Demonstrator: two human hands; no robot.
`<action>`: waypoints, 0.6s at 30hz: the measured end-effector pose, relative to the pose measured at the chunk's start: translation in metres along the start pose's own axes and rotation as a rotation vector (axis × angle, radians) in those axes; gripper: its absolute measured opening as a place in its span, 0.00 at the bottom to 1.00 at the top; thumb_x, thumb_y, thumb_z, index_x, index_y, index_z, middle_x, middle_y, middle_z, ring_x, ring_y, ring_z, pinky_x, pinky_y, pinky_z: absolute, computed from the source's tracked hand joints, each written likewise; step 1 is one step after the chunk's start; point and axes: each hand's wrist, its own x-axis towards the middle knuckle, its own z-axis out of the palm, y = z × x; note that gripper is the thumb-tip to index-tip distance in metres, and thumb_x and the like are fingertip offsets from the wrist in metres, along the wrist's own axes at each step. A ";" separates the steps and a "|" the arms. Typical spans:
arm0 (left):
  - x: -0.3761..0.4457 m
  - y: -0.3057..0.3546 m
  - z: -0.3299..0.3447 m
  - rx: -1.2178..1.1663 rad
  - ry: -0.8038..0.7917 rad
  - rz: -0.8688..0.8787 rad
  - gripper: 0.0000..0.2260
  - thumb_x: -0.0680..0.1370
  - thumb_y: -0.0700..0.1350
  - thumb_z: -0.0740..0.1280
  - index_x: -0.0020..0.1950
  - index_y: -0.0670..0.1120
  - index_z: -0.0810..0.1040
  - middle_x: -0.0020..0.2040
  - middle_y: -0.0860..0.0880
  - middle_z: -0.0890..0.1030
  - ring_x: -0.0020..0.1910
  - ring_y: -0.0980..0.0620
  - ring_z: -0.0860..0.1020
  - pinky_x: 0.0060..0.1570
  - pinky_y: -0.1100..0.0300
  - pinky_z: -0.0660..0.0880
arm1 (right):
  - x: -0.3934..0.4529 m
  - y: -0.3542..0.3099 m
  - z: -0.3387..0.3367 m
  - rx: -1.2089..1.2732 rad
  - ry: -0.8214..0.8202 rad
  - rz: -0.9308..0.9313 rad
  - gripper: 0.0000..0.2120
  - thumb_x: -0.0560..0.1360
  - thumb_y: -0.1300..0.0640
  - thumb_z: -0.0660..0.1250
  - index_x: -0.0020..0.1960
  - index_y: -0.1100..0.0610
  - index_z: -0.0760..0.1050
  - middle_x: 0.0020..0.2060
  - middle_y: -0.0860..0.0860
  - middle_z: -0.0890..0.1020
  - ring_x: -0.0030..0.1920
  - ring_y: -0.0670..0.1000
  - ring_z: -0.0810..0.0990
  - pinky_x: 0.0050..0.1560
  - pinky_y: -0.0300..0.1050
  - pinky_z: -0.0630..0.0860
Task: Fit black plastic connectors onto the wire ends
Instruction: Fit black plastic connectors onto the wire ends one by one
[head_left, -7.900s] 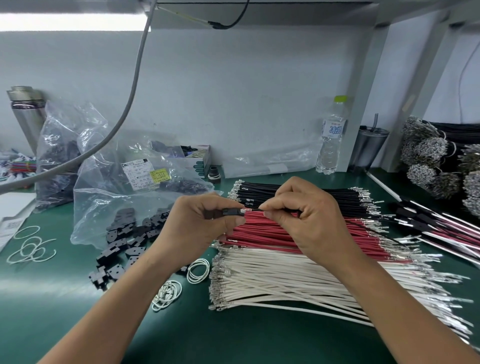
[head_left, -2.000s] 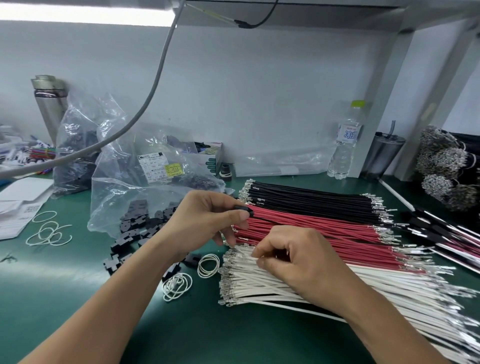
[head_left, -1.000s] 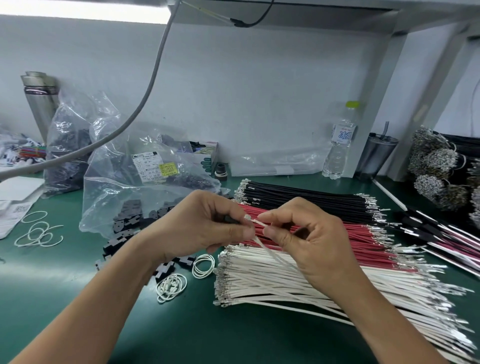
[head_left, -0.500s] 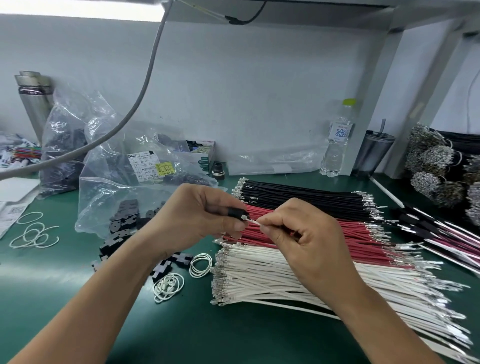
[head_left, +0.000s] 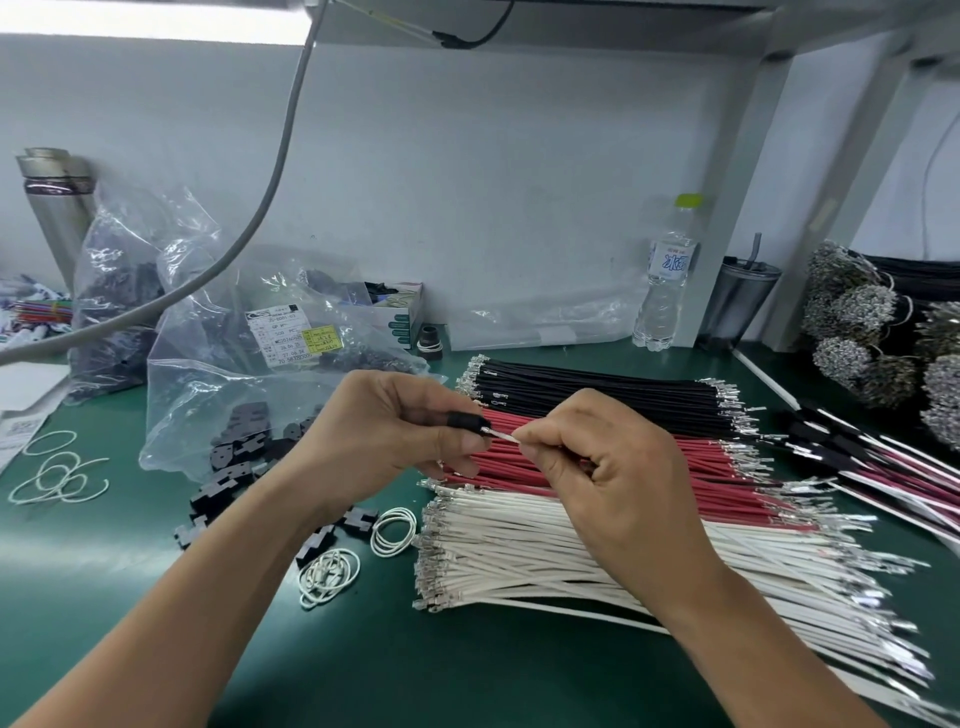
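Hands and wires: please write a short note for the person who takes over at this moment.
Left hand grips a black connector. Right hand pinches a white wire, its metal tip at the connector's mouth, not clearly seated.
Stock: black wires, red wires, white wires piled on the mat; loose connectors by the bag.
Finished sets lie at right.
Left: push this wire home, then go on through the piles.

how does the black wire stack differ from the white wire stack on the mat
The black wire stack lies farthest from the person, beyond the red wires; the white wire stack lies nearest. The black one looks narrower and tidier; the white one spreads wider and fans out toward the right. Both lie on the green mat with bare metal terminals at their ends.
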 end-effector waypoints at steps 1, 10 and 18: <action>0.000 0.000 0.001 -0.004 -0.001 -0.002 0.12 0.68 0.41 0.79 0.50 0.44 0.88 0.44 0.40 0.88 0.40 0.43 0.87 0.36 0.61 0.82 | 0.000 -0.001 0.001 -0.027 0.003 -0.005 0.03 0.78 0.56 0.72 0.48 0.53 0.85 0.41 0.43 0.80 0.41 0.45 0.80 0.38 0.46 0.78; 0.000 0.000 0.003 -0.032 0.016 -0.011 0.12 0.68 0.41 0.79 0.51 0.43 0.88 0.44 0.39 0.88 0.38 0.44 0.87 0.36 0.60 0.83 | 0.000 -0.001 -0.002 -0.205 0.041 -0.094 0.03 0.78 0.57 0.72 0.48 0.54 0.84 0.41 0.45 0.79 0.41 0.46 0.78 0.37 0.45 0.76; -0.001 -0.001 0.004 -0.040 -0.028 -0.012 0.13 0.67 0.44 0.80 0.50 0.44 0.88 0.44 0.39 0.88 0.38 0.43 0.87 0.37 0.59 0.83 | -0.001 -0.001 0.000 -0.227 0.053 -0.116 0.02 0.78 0.58 0.72 0.49 0.55 0.84 0.41 0.45 0.79 0.41 0.46 0.78 0.37 0.45 0.76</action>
